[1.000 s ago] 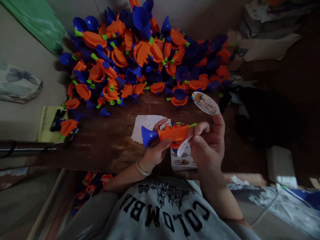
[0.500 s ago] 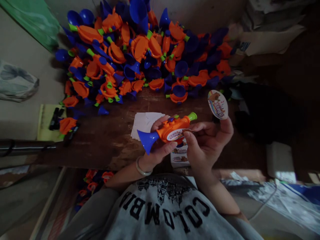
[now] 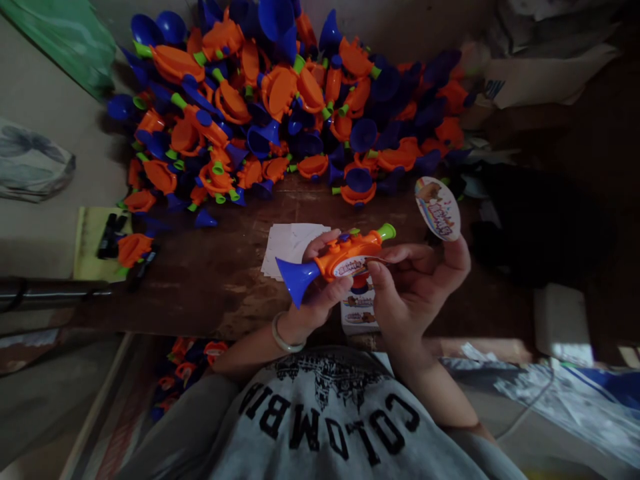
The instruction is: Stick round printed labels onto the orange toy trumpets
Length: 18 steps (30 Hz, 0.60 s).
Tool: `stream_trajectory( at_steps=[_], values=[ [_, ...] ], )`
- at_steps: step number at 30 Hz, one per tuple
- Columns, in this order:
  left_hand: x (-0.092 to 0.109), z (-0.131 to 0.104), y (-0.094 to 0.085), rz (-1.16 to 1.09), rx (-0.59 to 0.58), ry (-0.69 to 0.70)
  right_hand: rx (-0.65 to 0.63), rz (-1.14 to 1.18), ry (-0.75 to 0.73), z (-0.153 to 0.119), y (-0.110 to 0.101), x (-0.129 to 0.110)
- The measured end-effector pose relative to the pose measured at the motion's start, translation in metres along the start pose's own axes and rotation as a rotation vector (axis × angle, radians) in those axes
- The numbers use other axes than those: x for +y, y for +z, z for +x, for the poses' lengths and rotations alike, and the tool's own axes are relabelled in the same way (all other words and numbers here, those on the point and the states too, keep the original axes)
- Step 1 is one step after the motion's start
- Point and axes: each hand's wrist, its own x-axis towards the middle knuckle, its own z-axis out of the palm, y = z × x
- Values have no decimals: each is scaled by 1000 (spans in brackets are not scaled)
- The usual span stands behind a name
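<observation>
My left hand (image 3: 327, 293) is closed around an orange toy trumpet (image 3: 345, 250) with a blue bell and a green mouthpiece, its bell pointing left. An oval sticker (image 3: 349, 268) lies against the trumpet's side, and my left thumb is at its lower edge. Between thumb and forefinger, my right hand (image 3: 413, 290) pinches the sticker's right end, which stands slightly off the trumpet. A second oval sticker (image 3: 438, 208) clings to a raised fingertip of the same hand. Below the trumpet is a stack of printed sticker sheets (image 3: 358, 319), partly hidden by my hands.
A big heap of similar toy trumpets (image 3: 280, 100) covers the back of the brown table (image 3: 215, 267). White paper pieces (image 3: 285, 243) lie behind my left hand. At left, one trumpet (image 3: 135, 250) rests by a yellow pad (image 3: 87, 250) and black markers. More trumpets (image 3: 185, 370) sit below the table edge.
Both hands keep their hold on trumpet and sticker. The sticker on the right fingertip has shifted slightly right and tilted a little. The left thumb has moved slightly up over the sticker's edge.
</observation>
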Motion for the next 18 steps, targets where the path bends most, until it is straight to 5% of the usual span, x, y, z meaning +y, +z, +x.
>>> stream_trajectory(
  at_steps=[6, 13, 18],
  values=[
    [1, 1, 4, 29, 61, -5, -24, -33, -33, -1, -1, 3],
    [1, 1, 4, 81, 3, 95, 23, 5, -201, 8, -1, 6],
    [6, 2, 6, 71, -36, 131, -74, 27, -30, 13, -6, 7]
  ],
)
